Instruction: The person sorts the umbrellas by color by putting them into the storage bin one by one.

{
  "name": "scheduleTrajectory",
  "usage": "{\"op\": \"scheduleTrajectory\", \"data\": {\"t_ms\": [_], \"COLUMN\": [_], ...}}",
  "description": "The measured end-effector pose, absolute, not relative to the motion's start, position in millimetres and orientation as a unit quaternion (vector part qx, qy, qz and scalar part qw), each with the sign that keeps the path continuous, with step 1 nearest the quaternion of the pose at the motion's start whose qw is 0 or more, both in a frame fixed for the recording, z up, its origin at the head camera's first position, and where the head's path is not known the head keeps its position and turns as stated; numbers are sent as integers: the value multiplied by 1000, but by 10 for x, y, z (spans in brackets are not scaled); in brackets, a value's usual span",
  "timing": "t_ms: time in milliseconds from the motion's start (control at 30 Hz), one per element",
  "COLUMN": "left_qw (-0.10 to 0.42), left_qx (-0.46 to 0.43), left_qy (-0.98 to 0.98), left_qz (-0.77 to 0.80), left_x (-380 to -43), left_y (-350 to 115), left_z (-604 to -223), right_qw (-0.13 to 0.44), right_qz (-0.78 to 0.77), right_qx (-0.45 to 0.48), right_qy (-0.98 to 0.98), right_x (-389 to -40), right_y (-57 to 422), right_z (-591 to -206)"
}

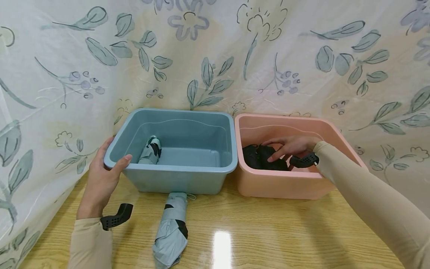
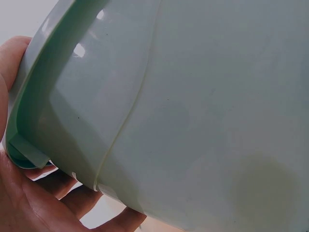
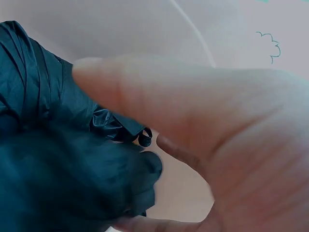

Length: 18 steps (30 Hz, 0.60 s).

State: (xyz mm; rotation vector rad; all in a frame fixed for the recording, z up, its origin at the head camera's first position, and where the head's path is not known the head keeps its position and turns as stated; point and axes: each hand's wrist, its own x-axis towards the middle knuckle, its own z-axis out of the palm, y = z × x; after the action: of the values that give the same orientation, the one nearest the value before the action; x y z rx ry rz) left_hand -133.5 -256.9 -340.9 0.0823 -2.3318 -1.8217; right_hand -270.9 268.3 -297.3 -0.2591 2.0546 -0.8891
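My left hand (image 1: 102,175) grips the left rim of a blue plastic bin (image 1: 188,181), thumb over the edge and fingers outside the wall; the left wrist view shows those fingers (image 2: 82,200) against it. Inside lies a folded light blue-and-black umbrella (image 1: 150,152). My right hand (image 1: 293,145) reaches into a pink bin (image 1: 279,185), its thumb and fingers spread about a folded black umbrella (image 1: 268,157). In the right wrist view this black umbrella (image 3: 82,179) is blurred, with a second black umbrella (image 3: 38,77) beside it. Part of the right hand's fingers is hidden.
Another folded light blue umbrella (image 1: 171,231) lies on the wooden table (image 1: 268,231) in front of the blue bin. The two bins stand side by side against a floral curtain (image 1: 215,48), which also runs down the left side.
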Motion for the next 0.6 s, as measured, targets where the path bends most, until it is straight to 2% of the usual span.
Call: {"op": "scheduleTrajectory", "data": {"t_ms": [300,600], "left_qw": [91,90], "left_qx": [25,26], "left_qy": [-783,-781], "left_qz": [-615,-618], "left_x": [-1336,-1322], "left_y": [-2573,-2569], "left_z": [-3417,-3416], "right_qw": [451,410], "right_qz": [-381,-375], "right_qx": [-77,-89], "right_qy": [803,826], "right_x": [-2690,-2610], "right_y": [2670,2671], "right_z": [-2924,-2780]}}
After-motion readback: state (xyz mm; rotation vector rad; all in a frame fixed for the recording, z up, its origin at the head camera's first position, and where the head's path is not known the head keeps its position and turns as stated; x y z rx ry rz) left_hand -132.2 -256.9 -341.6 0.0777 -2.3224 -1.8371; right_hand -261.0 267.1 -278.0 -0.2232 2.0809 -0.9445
